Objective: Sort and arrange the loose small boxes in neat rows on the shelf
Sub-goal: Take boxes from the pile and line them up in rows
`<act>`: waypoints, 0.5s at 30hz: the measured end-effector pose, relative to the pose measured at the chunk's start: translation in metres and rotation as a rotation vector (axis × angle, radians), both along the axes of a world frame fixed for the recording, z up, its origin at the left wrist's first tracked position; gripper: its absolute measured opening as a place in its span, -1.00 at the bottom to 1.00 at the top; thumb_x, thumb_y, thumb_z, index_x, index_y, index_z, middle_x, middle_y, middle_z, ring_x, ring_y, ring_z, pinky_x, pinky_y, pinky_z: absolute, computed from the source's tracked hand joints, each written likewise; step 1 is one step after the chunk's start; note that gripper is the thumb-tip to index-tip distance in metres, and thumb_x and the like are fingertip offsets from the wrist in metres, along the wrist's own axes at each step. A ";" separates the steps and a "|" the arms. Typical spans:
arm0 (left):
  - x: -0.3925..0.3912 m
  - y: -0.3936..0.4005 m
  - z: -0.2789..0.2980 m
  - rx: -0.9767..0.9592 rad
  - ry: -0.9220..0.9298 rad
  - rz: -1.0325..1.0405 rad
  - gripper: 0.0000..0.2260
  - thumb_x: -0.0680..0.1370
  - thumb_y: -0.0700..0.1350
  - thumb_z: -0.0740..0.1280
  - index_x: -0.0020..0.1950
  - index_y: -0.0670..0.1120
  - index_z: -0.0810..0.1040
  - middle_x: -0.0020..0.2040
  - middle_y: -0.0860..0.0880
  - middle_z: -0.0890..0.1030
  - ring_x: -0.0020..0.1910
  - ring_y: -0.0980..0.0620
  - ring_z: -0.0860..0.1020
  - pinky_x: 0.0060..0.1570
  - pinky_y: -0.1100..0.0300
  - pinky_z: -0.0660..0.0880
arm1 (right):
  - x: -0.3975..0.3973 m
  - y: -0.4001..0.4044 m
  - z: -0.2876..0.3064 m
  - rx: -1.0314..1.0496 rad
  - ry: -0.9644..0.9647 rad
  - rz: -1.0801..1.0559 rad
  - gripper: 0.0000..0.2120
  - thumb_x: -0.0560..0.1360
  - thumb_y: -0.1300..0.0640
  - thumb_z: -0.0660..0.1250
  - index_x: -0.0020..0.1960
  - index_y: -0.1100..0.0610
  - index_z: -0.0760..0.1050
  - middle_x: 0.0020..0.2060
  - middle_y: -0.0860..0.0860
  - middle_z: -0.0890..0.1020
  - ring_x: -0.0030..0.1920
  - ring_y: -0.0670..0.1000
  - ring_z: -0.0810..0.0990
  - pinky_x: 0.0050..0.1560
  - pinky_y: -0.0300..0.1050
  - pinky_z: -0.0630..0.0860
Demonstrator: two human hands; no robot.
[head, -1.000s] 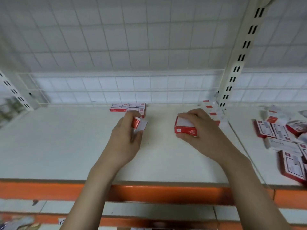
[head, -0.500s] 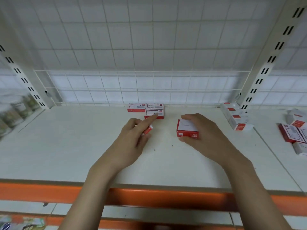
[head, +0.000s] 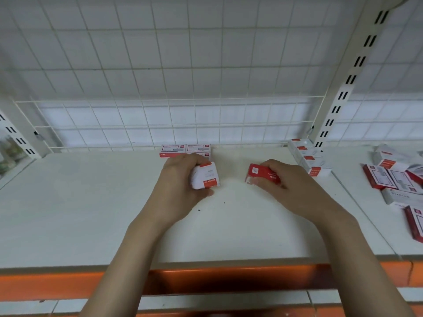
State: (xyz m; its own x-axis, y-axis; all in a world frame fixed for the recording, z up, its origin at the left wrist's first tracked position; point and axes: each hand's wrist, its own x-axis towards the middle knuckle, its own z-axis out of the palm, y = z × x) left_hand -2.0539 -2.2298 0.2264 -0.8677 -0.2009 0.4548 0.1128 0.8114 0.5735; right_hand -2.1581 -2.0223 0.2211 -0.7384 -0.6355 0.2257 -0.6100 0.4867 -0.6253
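Both hands now grip a staple box each, the left hand (head: 180,179) turning its white box (head: 206,177) and the right hand (head: 295,186) tipping its red box (head: 263,173), apparently orienting them for the back row (head: 185,150).

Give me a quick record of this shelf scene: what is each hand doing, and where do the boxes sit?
left hand: grips a small white-and-red cardboard box
right hand: grips a small red cardboard box
arranged boxes: flat, side by side at the back by the white wire grid
row by upright post: boxes lined front to back
loose pile: jumbled, far right
shelf: white board, orange front edge
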 end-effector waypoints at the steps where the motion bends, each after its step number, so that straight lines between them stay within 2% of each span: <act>1: -0.003 0.002 0.000 0.010 0.010 -0.015 -0.57 0.22 -0.30 0.57 0.05 -0.17 0.57 -0.10 0.06 0.53 -0.14 0.18 0.39 -0.11 0.56 0.29 | -0.003 0.003 -0.001 -0.002 0.011 -0.008 -0.81 0.51 -0.09 0.26 0.00 0.02 0.47 -0.28 -0.11 0.52 -0.29 -0.20 0.46 -0.27 -0.42 0.33; 4: -0.010 0.008 -0.002 0.032 0.012 -0.039 -0.58 0.24 -0.30 0.55 0.04 -0.11 0.57 -0.11 0.16 0.51 -0.13 0.12 0.46 -0.13 0.54 0.31 | -0.009 0.013 -0.002 -0.035 0.039 -0.026 -0.77 0.57 0.02 0.18 0.21 -0.02 0.41 -0.04 -0.16 0.51 -0.09 -0.20 0.45 -0.11 -0.50 0.33; 6: -0.014 0.013 -0.003 0.042 0.024 -0.061 -0.57 0.24 -0.31 0.55 0.05 -0.07 0.57 -0.10 0.21 0.47 -0.12 0.23 0.45 -0.12 0.54 0.31 | -0.011 0.018 0.000 -0.073 0.005 -0.022 -0.71 0.59 0.07 0.13 0.30 -0.10 0.35 -0.04 -0.17 0.48 -0.09 -0.17 0.46 -0.07 -0.43 0.44; 8: -0.017 0.018 -0.003 0.038 0.037 -0.090 -0.55 0.24 -0.31 0.54 0.08 -0.06 0.56 -0.08 0.22 0.45 -0.08 0.32 0.43 -0.10 0.55 0.30 | -0.013 0.023 0.002 -0.107 -0.061 0.005 -0.69 0.61 0.08 0.09 0.24 -0.28 0.34 -0.07 -0.07 0.48 -0.09 -0.13 0.48 -0.11 -0.22 0.57; 10: -0.020 0.024 -0.003 0.037 0.038 -0.110 -0.49 0.27 -0.30 0.53 0.18 -0.04 0.53 -0.04 0.19 0.43 -0.05 0.34 0.42 -0.07 0.58 0.28 | -0.014 0.030 0.005 -0.107 -0.073 0.014 -0.70 0.60 0.06 0.11 0.14 -0.36 0.34 -0.05 0.01 0.48 -0.08 -0.09 0.49 -0.09 -0.14 0.58; 12: -0.023 0.029 -0.004 0.041 0.014 -0.121 -0.43 0.32 -0.29 0.51 0.28 -0.01 0.48 -0.03 0.09 0.42 -0.03 0.31 0.41 -0.05 0.59 0.26 | -0.015 0.037 0.008 -0.048 -0.040 0.016 -0.72 0.53 -0.02 0.24 0.13 -0.36 0.33 -0.01 -0.01 0.49 -0.04 -0.11 0.49 -0.04 -0.31 0.47; 14: -0.025 0.033 -0.004 0.028 0.003 -0.137 -0.45 0.33 -0.30 0.49 0.28 -0.03 0.49 -0.02 0.09 0.41 -0.01 0.32 0.40 -0.05 0.59 0.26 | -0.017 0.044 0.010 0.018 -0.064 0.014 -0.55 0.40 -0.06 0.41 0.17 -0.36 0.29 0.07 -0.07 0.47 0.04 -0.14 0.46 -0.06 -0.49 0.36; 15: -0.026 0.035 -0.004 0.016 0.004 -0.143 -0.47 0.32 -0.31 0.48 0.26 -0.06 0.50 0.00 0.11 0.42 -0.01 0.33 0.40 -0.04 0.59 0.26 | -0.017 0.047 0.010 0.034 -0.091 0.015 -0.47 0.36 -0.03 0.46 0.19 -0.36 0.28 0.09 -0.08 0.46 0.05 -0.12 0.45 -0.07 -0.51 0.35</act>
